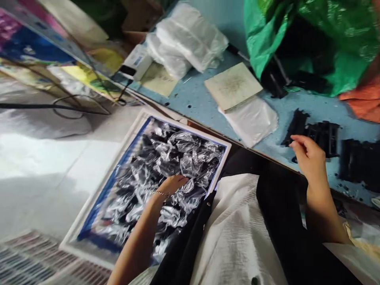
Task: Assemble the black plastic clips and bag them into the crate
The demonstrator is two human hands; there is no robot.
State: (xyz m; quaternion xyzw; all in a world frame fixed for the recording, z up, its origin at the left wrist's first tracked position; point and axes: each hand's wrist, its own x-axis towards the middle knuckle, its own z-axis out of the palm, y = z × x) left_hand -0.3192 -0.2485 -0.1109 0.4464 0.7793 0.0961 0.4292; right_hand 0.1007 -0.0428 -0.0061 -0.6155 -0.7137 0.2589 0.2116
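Note:
My left hand (173, 184) reaches down into a white box (130, 132) on the floor, filled with several clear plastic bags of black parts (166, 158). Its fingers lie flat on top of the bags, with a thin bracelet on the wrist. My right hand (308, 156) hovers over the edge of the blue table (196, 97), fingers loosely curled, just in front of a row of black plastic parts (323, 134). I cannot make out anything inside its fingers.
On the table lie a stack of empty clear bags (252, 118), a worn beige pad (233, 85), white bundled bags (190, 37) and a green bag (311, 39) holding black parts. Cables (68, 107) cross the pale floor at left. White cloth covers my lap.

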